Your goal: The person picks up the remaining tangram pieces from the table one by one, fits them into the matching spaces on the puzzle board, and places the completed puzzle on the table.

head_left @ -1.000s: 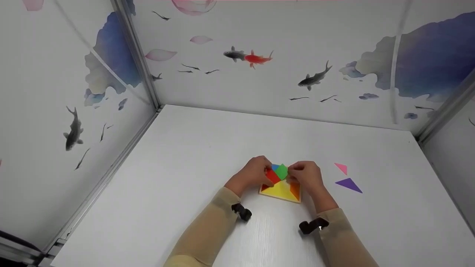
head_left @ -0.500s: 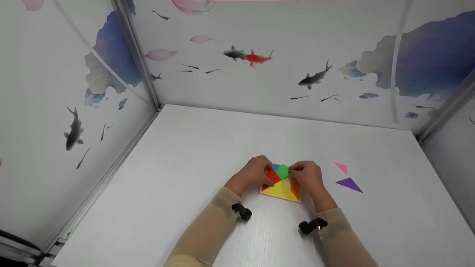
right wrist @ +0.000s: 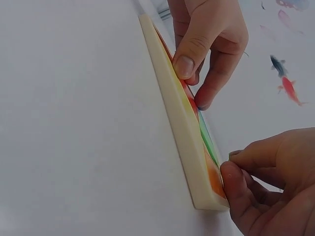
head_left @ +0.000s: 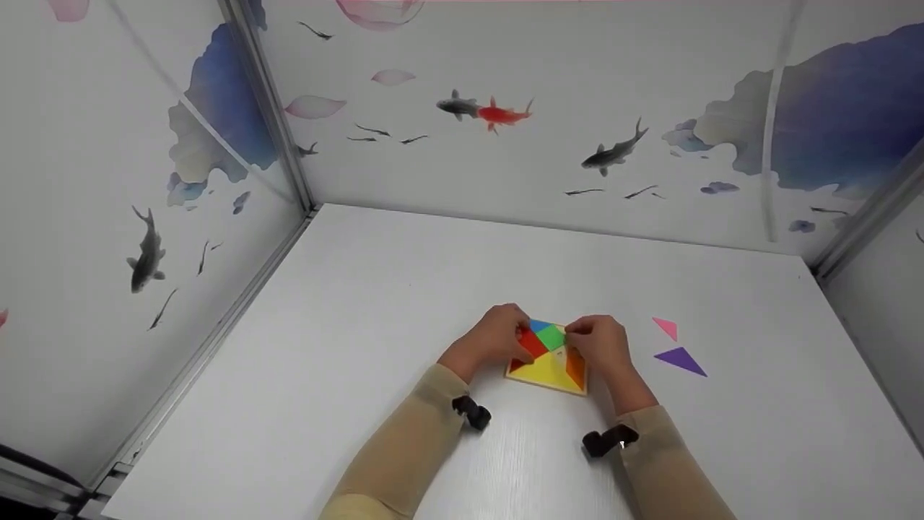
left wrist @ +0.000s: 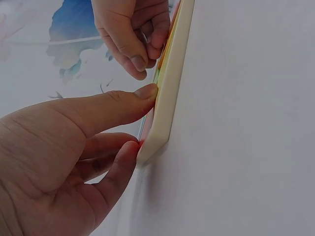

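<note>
fingers spread, left hand point(head_left: 495, 334) presses red piece point(head_left: 533, 343); right hand point(head_left: 603, 342) pinches green piece point(head_left: 551, 337), which could snag if tilted.

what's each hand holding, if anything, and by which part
The left hand holds the tangram tray by its left side. The right hand is at the right corner of the green square; whether it's pinching, I can't tell.

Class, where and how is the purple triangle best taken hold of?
Probably pinch the purple triangle across its blunt far corner and long near edge, the right hand coming from above: it lies flat, and its other corners look narrower.
</note>
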`<action>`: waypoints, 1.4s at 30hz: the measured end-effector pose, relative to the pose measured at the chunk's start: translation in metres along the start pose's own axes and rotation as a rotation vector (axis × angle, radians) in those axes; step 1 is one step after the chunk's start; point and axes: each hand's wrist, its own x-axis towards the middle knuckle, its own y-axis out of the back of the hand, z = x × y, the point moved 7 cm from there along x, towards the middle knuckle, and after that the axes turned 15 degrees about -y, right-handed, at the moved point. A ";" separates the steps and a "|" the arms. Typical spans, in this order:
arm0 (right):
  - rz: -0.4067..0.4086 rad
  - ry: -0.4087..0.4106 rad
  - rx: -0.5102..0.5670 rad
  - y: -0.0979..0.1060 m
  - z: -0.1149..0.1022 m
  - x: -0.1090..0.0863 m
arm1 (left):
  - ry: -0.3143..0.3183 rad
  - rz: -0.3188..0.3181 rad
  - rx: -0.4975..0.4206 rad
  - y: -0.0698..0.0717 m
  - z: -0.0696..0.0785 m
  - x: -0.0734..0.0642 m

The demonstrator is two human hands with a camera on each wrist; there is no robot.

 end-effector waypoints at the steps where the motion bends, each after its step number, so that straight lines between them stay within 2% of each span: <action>1: -0.001 0.001 0.000 0.000 0.000 0.000 | 0.000 -0.004 0.008 0.000 0.001 0.000; 8: -0.013 0.017 0.018 0.001 0.000 0.000 | -0.024 -0.027 0.083 -0.001 0.007 0.000; 13: -0.023 0.034 0.029 0.000 -0.001 0.000 | -0.154 -0.018 0.164 0.001 0.018 0.001; 16: -0.018 0.050 0.039 0.000 -0.002 0.000 | -0.245 0.000 0.181 0.002 0.025 0.000; 18: -0.015 0.056 0.043 0.001 -0.002 0.000 | -0.268 -0.004 0.173 0.000 0.027 0.000; 20: -0.013 0.056 0.047 0.001 -0.002 0.000 | -0.267 -0.027 0.179 -0.003 0.029 -0.001; 24: -0.017 0.045 0.041 0.002 -0.002 -0.001 | -0.228 -0.081 0.242 -0.009 0.030 -0.001; 29: -0.024 0.028 0.040 0.002 -0.002 -0.002 | -0.223 -0.112 0.303 -0.012 0.033 0.000; 42: -0.028 0.017 0.028 0.002 0.003 0.000 | -0.209 -0.155 0.298 -0.014 0.030 0.001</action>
